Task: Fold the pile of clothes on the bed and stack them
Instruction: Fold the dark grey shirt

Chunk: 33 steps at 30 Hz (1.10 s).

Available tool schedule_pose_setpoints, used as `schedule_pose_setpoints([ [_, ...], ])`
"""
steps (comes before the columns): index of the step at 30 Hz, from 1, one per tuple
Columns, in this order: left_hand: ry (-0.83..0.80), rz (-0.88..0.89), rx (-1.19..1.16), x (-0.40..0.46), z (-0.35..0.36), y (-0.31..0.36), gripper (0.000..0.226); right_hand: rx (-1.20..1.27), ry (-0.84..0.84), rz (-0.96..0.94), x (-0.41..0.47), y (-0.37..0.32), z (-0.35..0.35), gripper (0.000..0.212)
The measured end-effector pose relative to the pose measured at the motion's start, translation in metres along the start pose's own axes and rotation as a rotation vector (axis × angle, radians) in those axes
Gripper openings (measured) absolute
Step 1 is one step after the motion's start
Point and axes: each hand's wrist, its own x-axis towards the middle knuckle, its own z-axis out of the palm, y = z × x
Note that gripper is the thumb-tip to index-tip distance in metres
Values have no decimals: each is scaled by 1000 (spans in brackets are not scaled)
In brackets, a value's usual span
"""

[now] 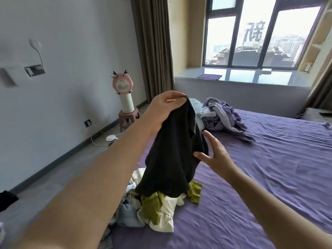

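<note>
Black garment (172, 150) is being held up over the bed (269, 168) by the left hand (161, 108); its top edge is being pinched betw. thumb and curled fingers, cloth hanging down to the pile of clothes (154, 209). Right hand (215, 155) is being held beside the garment's right edge, fingers spread and nearly straight; thumb tip is touching or just about touching the cloth, which cannot be told. Nothing is being gripped by it.

Pile is lying at the near left part of the bed, below the garment: cream, olive-green and pale blue items are being seen in it, unfolded. Its upper part is being hidden by the hanging black cloth and the left forearm.

Surroundings: a second heap, lilac and grey cloth (222, 115), is lying at the far side of the bed, well apart from the pile. Bed is being covered by a purple sheet, creased. Left of bed, a pink fan (123, 87) on a white base is standing on a pink stool (128, 119), by the grey wall. A white round item w. cord (111, 138) is lying on the floor near the stool. Brown curtain (152, 47) is hanging left of the window (260, 36); a purple mat (209, 76) is lying on the sill.
</note>
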Motion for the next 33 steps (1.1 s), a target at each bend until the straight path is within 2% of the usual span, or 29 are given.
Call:
schedule_pose_setpoints([
  [2, 18, 22, 21, -14, 10, 27, 6, 48, 62, -40, -21, -6, -32, 37],
  [4, 76, 49, 94, -28, 18, 46, 5, 220, 63, 12, -44, -15, -71, 2],
  [7, 161, 27, 265, -51, 30, 51, 5, 397, 108, 88, -71, -35, -130, 13],
  [10, 160, -68, 324, -82, 57, 33, 8, 307, 115, 125, -88, -60, -177, 15],
  [13, 96, -84, 218, -116, 100, 14, 11, 292, 37, 213, -100, -76, -197, 12],
  [14, 50, -84, 176, -126, 115, 9, 12, 312, 24, 247, -105, -80, -198, 9],
  [16, -84, -92, 53, -144, 145, 3, 18, 332, 17, 281, -116, -83, -197, 19],
  [19, -241, -95, -93, -161, 179, 2, 31, 401, 8, 268, -133, -89, -198, 17],
  [22, -260, -69, -138, -162, 199, 6, 35, 555, 14, 290, -141, -94, -215, 26],
  [25, -220, -10, -10, -158, 216, 7, 60, 653, -36, 265, -143, -99, -235, 27],
  [27, -169, 2, 64, -158, 226, 5, 63, 576, -34, 227, -142, -99, -243, 28],
  [28, -132, 10, 55, -157, 229, 4, 53, 478, -3, 211, -142, -98, -248, 27],
  [29, -107, 32, 34, -154, 231, 3, 37, 328, 39, 188, -141, -96, -252, 22],
  [31, -126, 95, -25, -147, 231, 5, 12, -123, 125, 112, -139, -92, -263, 3],
  [33, -176, 64, -174, -140, 229, 10, 6, -515, 188, 38, -137, -86, -273, 15],
])
